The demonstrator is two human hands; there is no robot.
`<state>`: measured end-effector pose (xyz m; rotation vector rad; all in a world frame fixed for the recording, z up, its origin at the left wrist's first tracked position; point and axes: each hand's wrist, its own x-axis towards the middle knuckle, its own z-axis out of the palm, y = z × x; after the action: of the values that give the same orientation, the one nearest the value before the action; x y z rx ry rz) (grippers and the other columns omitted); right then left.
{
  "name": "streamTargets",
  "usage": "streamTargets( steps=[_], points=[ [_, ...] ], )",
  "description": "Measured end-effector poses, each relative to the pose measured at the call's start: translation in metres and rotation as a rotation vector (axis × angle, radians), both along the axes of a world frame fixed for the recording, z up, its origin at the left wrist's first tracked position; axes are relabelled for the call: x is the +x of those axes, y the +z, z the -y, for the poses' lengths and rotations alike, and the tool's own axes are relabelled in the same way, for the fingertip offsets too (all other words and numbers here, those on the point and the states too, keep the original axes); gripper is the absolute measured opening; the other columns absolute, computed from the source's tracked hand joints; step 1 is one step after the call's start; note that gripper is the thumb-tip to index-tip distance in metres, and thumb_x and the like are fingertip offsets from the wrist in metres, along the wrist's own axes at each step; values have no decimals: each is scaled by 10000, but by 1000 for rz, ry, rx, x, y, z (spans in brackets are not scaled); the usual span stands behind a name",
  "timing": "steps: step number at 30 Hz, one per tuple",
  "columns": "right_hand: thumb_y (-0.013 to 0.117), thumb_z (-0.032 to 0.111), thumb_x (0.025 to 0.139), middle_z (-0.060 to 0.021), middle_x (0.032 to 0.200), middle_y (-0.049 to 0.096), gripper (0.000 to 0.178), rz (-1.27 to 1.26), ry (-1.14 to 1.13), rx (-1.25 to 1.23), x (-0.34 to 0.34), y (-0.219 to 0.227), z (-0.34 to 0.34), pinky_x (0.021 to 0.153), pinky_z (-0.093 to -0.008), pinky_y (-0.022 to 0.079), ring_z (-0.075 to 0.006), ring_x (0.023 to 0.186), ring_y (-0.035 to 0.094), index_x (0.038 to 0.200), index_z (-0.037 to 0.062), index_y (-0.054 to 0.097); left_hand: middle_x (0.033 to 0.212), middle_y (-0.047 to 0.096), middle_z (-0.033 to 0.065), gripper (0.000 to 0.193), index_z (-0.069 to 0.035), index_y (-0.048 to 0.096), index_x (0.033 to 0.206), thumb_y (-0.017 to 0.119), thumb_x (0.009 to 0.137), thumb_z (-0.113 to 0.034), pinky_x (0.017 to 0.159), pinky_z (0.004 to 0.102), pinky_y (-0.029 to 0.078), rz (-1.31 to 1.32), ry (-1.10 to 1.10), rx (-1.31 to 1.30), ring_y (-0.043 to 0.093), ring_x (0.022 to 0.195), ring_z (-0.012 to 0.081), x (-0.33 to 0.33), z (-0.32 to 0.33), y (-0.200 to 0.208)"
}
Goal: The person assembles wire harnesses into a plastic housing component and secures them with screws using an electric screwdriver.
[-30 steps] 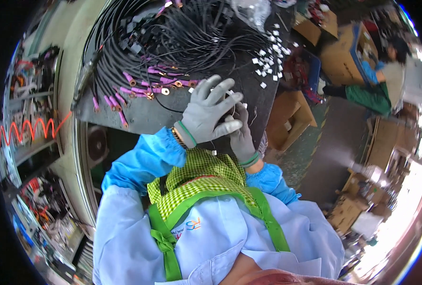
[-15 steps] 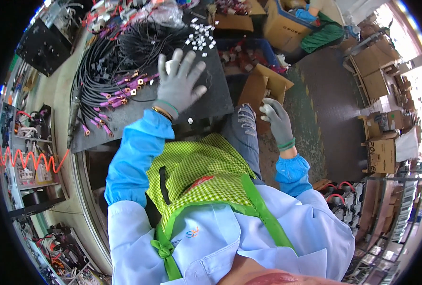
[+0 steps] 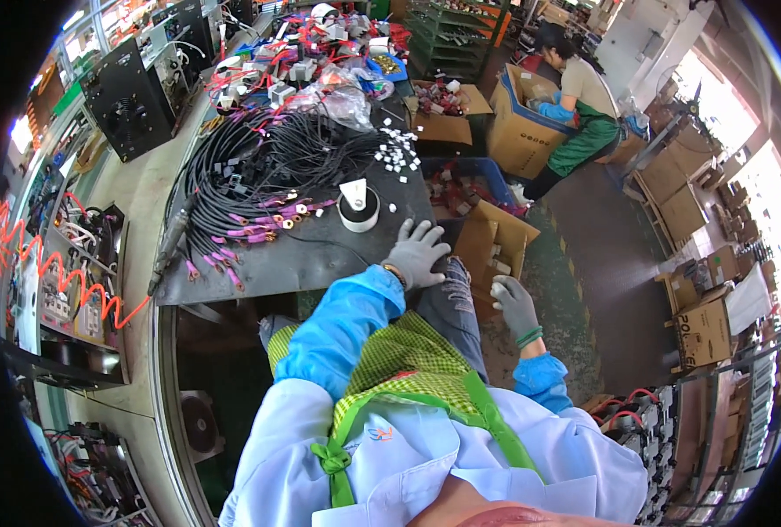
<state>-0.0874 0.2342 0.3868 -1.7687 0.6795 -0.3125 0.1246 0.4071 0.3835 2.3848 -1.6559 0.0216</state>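
My left hand (image 3: 417, 253), in a grey glove, rests at the right edge of the black-topped table (image 3: 320, 261), fingers spread and nothing in them. My right hand (image 3: 517, 307), also gloved, is closed on a small white piece (image 3: 498, 288) beside an open cardboard box (image 3: 512, 230); the piece's kind is unclear. A round white ring-shaped holder (image 3: 359, 227) with a dark inside stands on the table, a white piece rising from it. Small white blocks (image 3: 397, 151) lie scattered behind it. Black cables (image 3: 224, 184) with purple-sleeved copper lugs (image 3: 296, 211) spread to the left.
Red wires and plastic bags (image 3: 338, 97) crowd the table's far end. A blue bin (image 3: 487, 178) stands past the box. Farther off, a co-worker (image 3: 584, 101) leans over a large carton (image 3: 522, 132). An orange coiled hose (image 3: 74, 281) hangs at left.
My left hand has moved from above the table near the cable ends to its right edge, uncovering the white holder. My right hand stays by the box. The view has tilted up.
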Motion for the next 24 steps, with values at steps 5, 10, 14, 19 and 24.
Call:
streamTargets(
  steps=[5,10,14,19,24],
  points=[
    [599,221,900,-102,973,636,279,-95,127,-245,39,17,-18,724,-296,493,-156,813,606,1089,15,605,1408,397,121,615,-221,566,1237,657,722,-545,1113,582,103,-42,-17,16,253,1371,343,6,-1,13],
    [593,243,904,-93,961,633,298,-2,289,-486,89,-10,-32,687,-287,491,-143,807,602,1090,10,606,1351,451,115,618,-211,603,1178,717,639,-492,1090,602,141,-68,-24,-155,310,1333,342,11,-4,-6],
    [589,283,905,-103,860,636,276,-71,148,-514,105,-1,-45,677,-320,505,-175,799,624,989,22,611,1351,442,119,600,-220,602,1192,704,647,-449,1109,600,99,-85,-25,-151,285,1350,341,12,2,-17],
    [578,247,917,-63,853,597,251,-71,66,-216,101,-7,-45,681,-283,484,-124,748,563,971,3,598,1396,406,120,574,-215,596,1212,686,679,-407,1108,619,71,-203,-49,-107,251,1375,352,10,-13,3],
    [577,244,913,-117,953,624,271,-65,122,-335,94,-40,-6,780,-317,477,-206,860,598,1019,-4,604,1356,447,109,619,-220,601,1162,743,608,-457,1097,608,118,-93,-40,-162,310,1339,337,13,-4,-7]
  ],
)
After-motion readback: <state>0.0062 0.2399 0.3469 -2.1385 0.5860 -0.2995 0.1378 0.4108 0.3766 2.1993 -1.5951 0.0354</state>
